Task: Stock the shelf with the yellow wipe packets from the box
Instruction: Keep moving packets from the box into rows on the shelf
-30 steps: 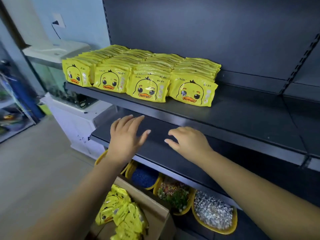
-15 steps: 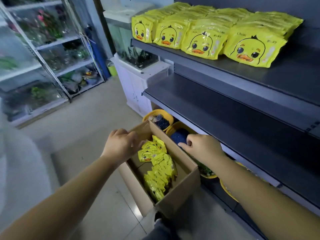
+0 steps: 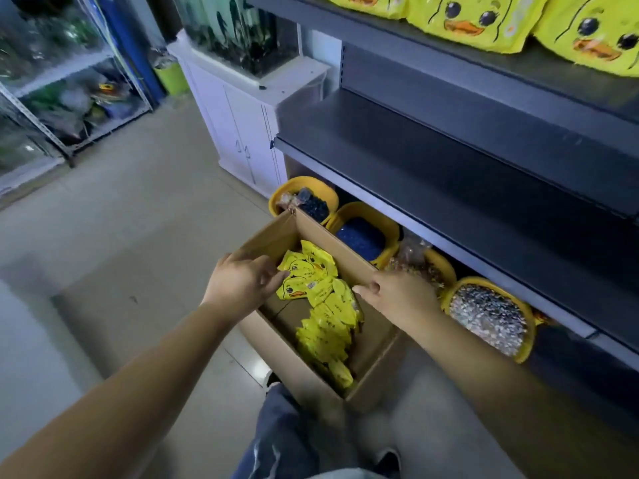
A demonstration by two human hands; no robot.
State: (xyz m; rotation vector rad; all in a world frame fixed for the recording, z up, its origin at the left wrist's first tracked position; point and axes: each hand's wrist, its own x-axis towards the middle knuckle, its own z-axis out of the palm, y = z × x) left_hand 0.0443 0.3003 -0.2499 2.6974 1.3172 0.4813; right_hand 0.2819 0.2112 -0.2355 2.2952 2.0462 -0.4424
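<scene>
An open cardboard box (image 3: 375, 354) stands on the floor below the shelving, with several yellow duck-print wipe packets (image 3: 321, 305) lying inside. My left hand (image 3: 242, 283) hovers over the box's left edge, its fingers stretched toward the top packet and holding nothing. My right hand (image 3: 397, 295) is over the box's right wall, fingers relaxed, thumb pointing in toward the packets. More yellow packets (image 3: 480, 19) stand in rows on the upper dark shelf (image 3: 484, 63). The dark shelf (image 3: 449, 160) below it holds nothing.
Yellow tubs (image 3: 491, 316) of gravel and blue pebbles sit under the lowest shelf, right beside the box. A white cabinet (image 3: 242, 112) with an aquarium stands at the shelving's left end. A metal rack (image 3: 69, 91) lines the far left. My knee (image 3: 294, 437) is just in front of the box.
Both hands dropped from the middle shelf down to the box. My view tilted downward and closer. The left hand now reaches over the packets; the right moved onto the box's right side.
</scene>
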